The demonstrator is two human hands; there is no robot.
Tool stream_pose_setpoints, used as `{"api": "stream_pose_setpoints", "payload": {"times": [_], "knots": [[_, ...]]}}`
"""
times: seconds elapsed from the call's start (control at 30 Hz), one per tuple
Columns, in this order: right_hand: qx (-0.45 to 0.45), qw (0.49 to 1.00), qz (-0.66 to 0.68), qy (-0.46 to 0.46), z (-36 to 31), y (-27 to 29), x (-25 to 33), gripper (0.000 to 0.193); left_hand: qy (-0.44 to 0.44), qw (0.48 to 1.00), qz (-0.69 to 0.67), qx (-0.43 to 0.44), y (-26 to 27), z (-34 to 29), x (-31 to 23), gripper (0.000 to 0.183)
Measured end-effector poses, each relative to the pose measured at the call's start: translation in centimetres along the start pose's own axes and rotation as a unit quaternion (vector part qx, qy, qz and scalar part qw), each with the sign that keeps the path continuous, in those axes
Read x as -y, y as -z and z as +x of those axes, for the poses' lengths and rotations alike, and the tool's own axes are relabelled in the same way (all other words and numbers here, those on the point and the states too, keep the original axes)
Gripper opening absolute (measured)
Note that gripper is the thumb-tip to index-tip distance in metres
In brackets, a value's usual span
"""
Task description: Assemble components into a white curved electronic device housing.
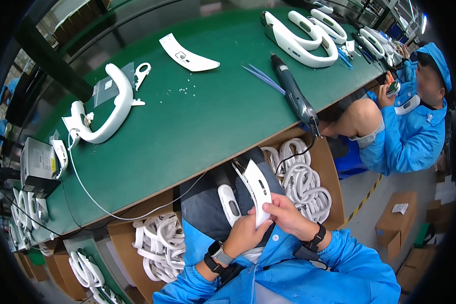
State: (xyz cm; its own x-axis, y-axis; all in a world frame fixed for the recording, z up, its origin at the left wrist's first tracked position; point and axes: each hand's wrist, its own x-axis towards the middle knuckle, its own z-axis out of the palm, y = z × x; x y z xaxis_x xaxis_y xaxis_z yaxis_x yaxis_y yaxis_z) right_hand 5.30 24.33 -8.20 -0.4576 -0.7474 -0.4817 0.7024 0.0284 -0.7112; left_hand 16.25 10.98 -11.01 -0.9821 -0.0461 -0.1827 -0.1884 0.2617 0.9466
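Over my lap I hold a white curved plastic housing (258, 187) with a dark slot in its face. My right hand (288, 217) is closed on its lower right side, thumb pressed on the surface. At its lower end my left hand (247, 234) is closed too, its fingertips partly hidden. Just left of it a white rounded arm with a dark oval recess (231, 206) rises beside my left hand; whether it joins the held housing cannot be made out. A thin piece stands off along the housing's upper left edge.
On the green table (187, 126) lie an electric screwdriver (295, 93), blue tweezers (264, 80), a curved white cover (187, 57) and a U-shaped white housing (117, 109) with a cable. Cardboard boxes of white parts (159, 245) flank my lap. A co-worker (405, 121) sits at right.
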Motion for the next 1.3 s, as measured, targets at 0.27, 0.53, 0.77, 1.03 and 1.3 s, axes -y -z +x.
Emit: {"api": "stream_pose_setpoints", "payload": {"times": [0.27, 0.53, 0.77, 1.03, 1.3], "knots": [[0.018, 0.997, 0.07, 0.002, -0.3, 0.4, -0.2, 0.034, -0.023, 0.999, 0.022, -0.023, 0.2, 0.2, -1.1, 0.031], [0.025, 0.992, 0.121, 0.004, -0.2, -0.2, -0.5, 0.04, -0.038, 0.993, 0.104, -0.041, 0.1, -0.2, -1.2, 0.03], [0.03, 0.99, 0.134, -0.016, 0.1, 0.8, -0.2, 0.05, 0.012, 0.998, 0.062, -0.006, 0.1, -0.1, -1.1, 0.034], [0.079, 0.989, 0.126, 0.02, -0.1, 1.1, -0.4, 0.046, 0.018, 0.94, -0.336, -0.057, 6.0, 0.6, 2.8, 0.07], [0.151, 0.978, 0.146, 0.011, 0.0, 0.1, -1.5, 0.042, -0.028, 0.786, -0.613, 0.075, 3.6, 3.6, -0.7, 0.092]]}}
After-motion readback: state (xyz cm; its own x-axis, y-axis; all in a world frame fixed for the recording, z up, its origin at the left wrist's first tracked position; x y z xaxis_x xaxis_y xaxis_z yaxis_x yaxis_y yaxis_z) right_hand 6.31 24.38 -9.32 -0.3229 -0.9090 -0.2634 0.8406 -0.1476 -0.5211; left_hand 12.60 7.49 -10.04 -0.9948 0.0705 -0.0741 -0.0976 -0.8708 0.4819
